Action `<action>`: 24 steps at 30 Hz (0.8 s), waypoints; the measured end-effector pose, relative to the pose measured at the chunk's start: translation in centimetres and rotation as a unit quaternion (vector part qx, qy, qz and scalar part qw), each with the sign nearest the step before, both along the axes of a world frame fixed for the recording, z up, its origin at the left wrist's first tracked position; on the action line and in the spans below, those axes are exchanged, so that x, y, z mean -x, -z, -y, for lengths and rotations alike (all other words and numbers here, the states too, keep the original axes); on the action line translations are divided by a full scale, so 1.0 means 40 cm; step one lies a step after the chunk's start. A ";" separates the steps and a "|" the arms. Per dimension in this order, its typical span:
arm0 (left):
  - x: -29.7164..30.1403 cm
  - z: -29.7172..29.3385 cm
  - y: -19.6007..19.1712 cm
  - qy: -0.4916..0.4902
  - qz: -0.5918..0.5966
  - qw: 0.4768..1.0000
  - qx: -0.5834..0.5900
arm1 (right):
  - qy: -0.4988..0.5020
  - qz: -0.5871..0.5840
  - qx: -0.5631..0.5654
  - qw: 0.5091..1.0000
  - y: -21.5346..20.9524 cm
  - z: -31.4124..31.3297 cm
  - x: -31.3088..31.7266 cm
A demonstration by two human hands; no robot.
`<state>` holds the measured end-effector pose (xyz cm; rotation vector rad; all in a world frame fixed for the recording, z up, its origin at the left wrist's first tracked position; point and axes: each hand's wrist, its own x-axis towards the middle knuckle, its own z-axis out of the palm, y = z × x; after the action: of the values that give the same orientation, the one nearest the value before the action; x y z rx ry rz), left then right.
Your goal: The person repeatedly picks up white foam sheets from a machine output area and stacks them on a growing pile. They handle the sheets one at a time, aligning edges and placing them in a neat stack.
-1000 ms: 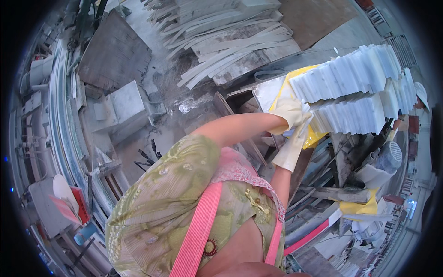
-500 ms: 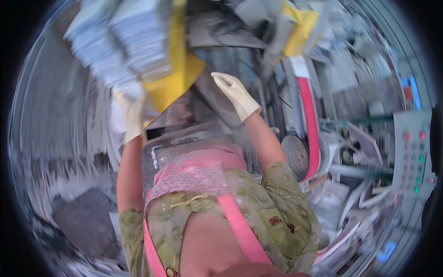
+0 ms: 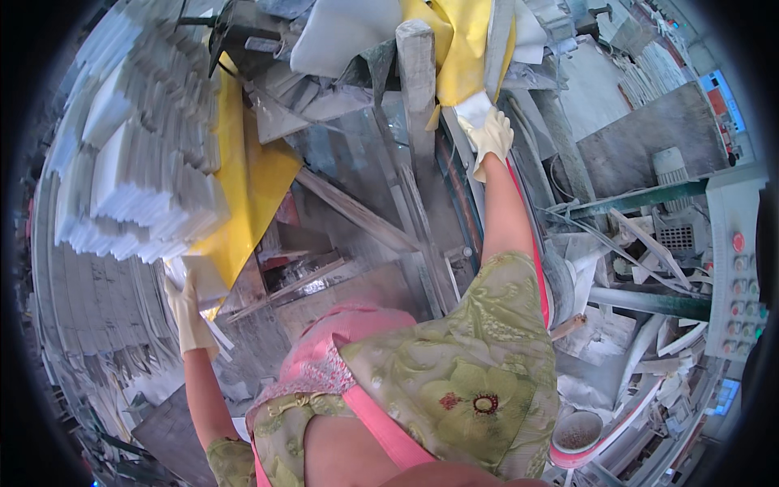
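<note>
My left hand [image 3: 191, 315], in a cream rubber glove, is closed on a white tile [image 3: 204, 276] at the lower end of a yellow sheet [image 3: 258, 191]. Just above it rise tall stacks of white tiles [image 3: 134, 183]. My right hand [image 3: 492, 140], gloved the same way, reaches forward to the far right. Its fingers are closed over another white tile [image 3: 472, 109], which lies by the end of a narrow belt with a pink-red edge [image 3: 542, 280], below a hanging yellow cloth [image 3: 464, 49].
A control panel [image 3: 737, 268] with buttons stands at the right. A wooden post [image 3: 416, 89] and slanting timber [image 3: 357, 209] lie ahead. Broken strips and scraps [image 3: 596, 341] fill the right side. A round cup [image 3: 577, 432] sits at lower right.
My right hand has gone from empty and mid-air to the belt, farther right, and taken hold of a white tile. My left hand has shifted left and lower. My view has turned rightward.
</note>
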<state>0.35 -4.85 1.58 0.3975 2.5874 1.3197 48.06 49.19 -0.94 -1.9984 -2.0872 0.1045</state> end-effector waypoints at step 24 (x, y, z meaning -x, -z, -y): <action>-0.013 0.002 0.001 0.001 0.035 0.999 -0.037 | -0.006 0.019 -0.069 0.997 -0.021 0.012 -0.023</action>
<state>0.85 -4.92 1.53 0.3594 2.4876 1.4065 48.97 48.73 -0.12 -1.9218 -2.0692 -0.0749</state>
